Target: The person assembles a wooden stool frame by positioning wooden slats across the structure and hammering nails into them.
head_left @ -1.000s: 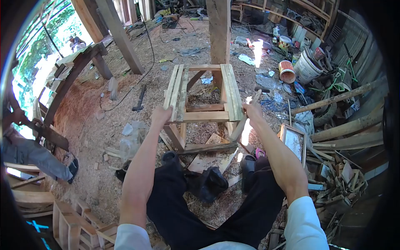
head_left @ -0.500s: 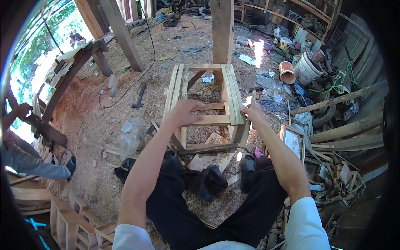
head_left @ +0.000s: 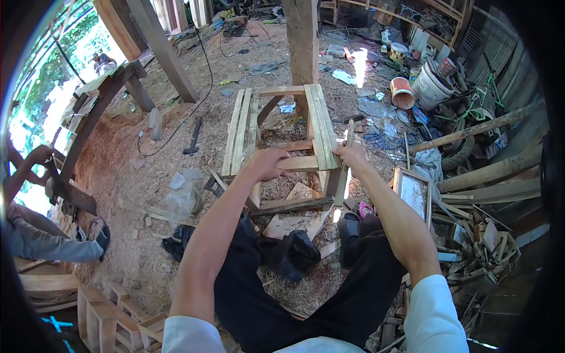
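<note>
A pale slatted wooden frame (head_left: 321, 126) stands upright on the ground in front of my knees. My left hand (head_left: 268, 164) is at its near left corner, fingers bent around the front rail. Against the frame's right side is a narrow wooden slat (head_left: 341, 187), roughly upright, gripped by my right hand (head_left: 352, 155). The slat's upper end rises past my fingers and its lower end reaches the frame's near right leg. Just behind the slat's top shows a dark object (head_left: 354, 118), partly covered, that I cannot identify.
A hammer (head_left: 193, 136) lies on the sawdust to the left. A thick post (head_left: 303, 53) rises behind the frame. Buckets (head_left: 431, 88), poles (head_left: 479, 126) and scrap wood (head_left: 488, 247) crowd the right. Another person's leg (head_left: 65, 242) is at far left, beside unfinished wooden frames (head_left: 97, 312).
My left hand has lowered onto the front rail. The slat in my right hand has shifted slightly and its lower part shows more clearly. The view has moved a little.
</note>
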